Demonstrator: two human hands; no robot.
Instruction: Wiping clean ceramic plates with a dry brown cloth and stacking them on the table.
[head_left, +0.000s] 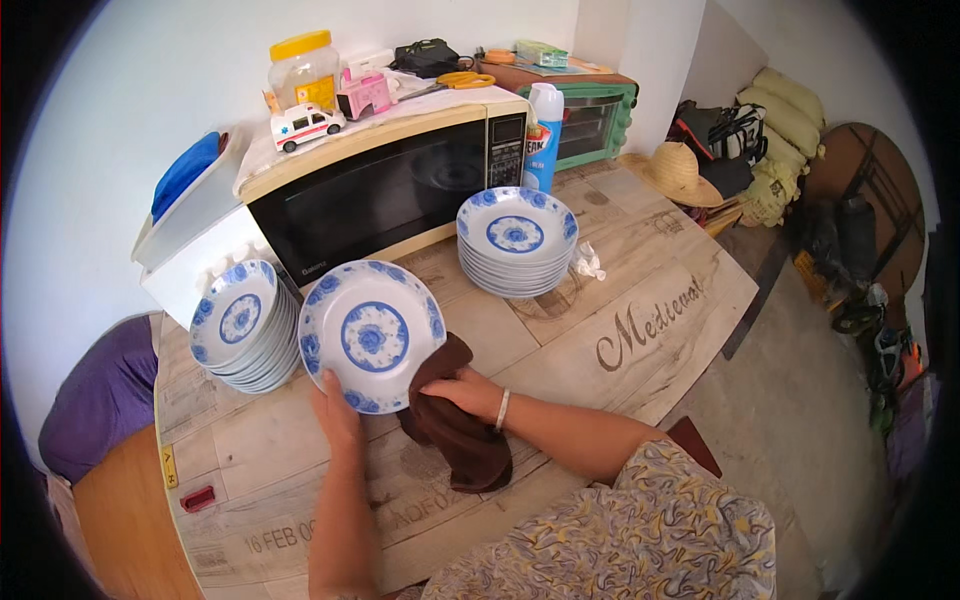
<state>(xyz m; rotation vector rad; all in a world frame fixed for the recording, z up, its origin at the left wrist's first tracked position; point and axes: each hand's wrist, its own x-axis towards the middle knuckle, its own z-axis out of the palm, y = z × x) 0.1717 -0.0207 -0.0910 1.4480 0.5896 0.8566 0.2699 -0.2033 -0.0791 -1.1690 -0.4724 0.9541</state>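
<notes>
My left hand (340, 414) grips the lower left rim of a white plate (373, 336) with blue flowers, which is tilted up above the table. A dark brown cloth (461, 435) is in my right hand (465, 394), folded over the plate's lower right rim, and its loose end hangs down. Part of the rim is hidden beneath the cloth. To the left of the held plate leans a tall stack of matching plates (241, 319). Another stack of the same plates (516, 234) stands farther back on the right.
Behind the plates stand a microwave oven (375, 180), a blue spray can (543, 142) and a green toaster oven (596, 124). A crumpled white tissue (589, 261) lies beside the right stack. On the wood-patterned table (555, 360), a small red object (198, 499) sits near the left edge.
</notes>
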